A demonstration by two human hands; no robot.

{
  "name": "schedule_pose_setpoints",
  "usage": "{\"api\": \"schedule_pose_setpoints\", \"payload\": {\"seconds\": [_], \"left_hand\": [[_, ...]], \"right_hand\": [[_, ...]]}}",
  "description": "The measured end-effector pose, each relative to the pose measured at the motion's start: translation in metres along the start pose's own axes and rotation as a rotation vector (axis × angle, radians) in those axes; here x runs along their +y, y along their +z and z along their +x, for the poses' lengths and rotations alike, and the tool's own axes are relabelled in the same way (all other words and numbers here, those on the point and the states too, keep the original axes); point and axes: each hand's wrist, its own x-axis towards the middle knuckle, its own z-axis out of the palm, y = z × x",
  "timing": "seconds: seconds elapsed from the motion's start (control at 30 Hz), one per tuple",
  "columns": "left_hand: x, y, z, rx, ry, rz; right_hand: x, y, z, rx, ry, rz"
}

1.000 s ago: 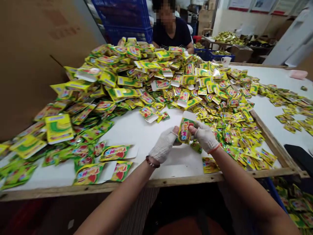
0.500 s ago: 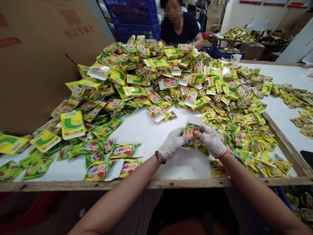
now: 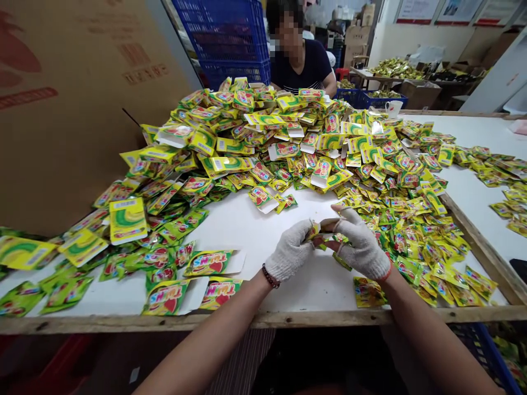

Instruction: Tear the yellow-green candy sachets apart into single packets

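My left hand [image 3: 290,249], in a white knitted glove with bare fingertips, grips a small yellow-green carton [image 3: 313,230] tilted edge-on, its open end towards the right. My right hand [image 3: 362,244], gloved the same way, meets it from the right with a green sachet [image 3: 338,237] between thumb and fingers at the carton's mouth. The fingers partly hide both items. Just below lies another green sachet [image 3: 342,262] on the white tabletop [image 3: 304,285]. Left of my hands, several cartons with open white flaps lie flat, such as one reading TWINS [image 3: 167,298].
A large heap of cartons [image 3: 247,148] covers the table's middle and back. Loose sachets [image 3: 411,241] spread at right, inside a wooden divider [image 3: 481,249]. A big cardboard box [image 3: 82,126] stands at left. Across the heap sits a person [image 3: 302,66], beside blue crates [image 3: 226,38].
The carton has turned from face-up to edge-on between my hands. My right fingers have opened out and shifted to its mouth, with a green sachet now showing there. The view has tipped slightly upward.
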Motion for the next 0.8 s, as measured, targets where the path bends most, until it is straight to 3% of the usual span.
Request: {"api": "schedule_pose_setpoints", "payload": {"seconds": [0.13, 0.27, 0.43, 0.67, 0.73, 0.8], "left_hand": [[-0.006, -0.001, 0.000, 0.000, 0.082, 0.117], [-0.010, 0.001, -0.002, -0.028, 0.061, 0.115], [-0.009, 0.006, -0.005, -0.087, -0.028, -0.027], [0.005, 0.015, -0.009, -0.228, -0.061, -0.272], [0.006, 0.012, -0.007, -0.241, -0.078, -0.381], [0.003, 0.007, -0.003, -0.207, -0.114, -0.476]], "right_hand": [[0.012, 0.009, -0.003, -0.051, 0.025, 0.073], [0.011, 0.012, -0.001, -0.068, 0.068, 0.130], [0.000, 0.011, 0.003, -0.148, 0.127, 0.168], [0.006, 0.018, 0.000, -0.267, 0.243, 0.109], [0.002, 0.013, -0.002, -0.200, 0.239, 0.090], [-0.008, 0.000, -0.010, 0.032, 0.178, 0.056]]}}
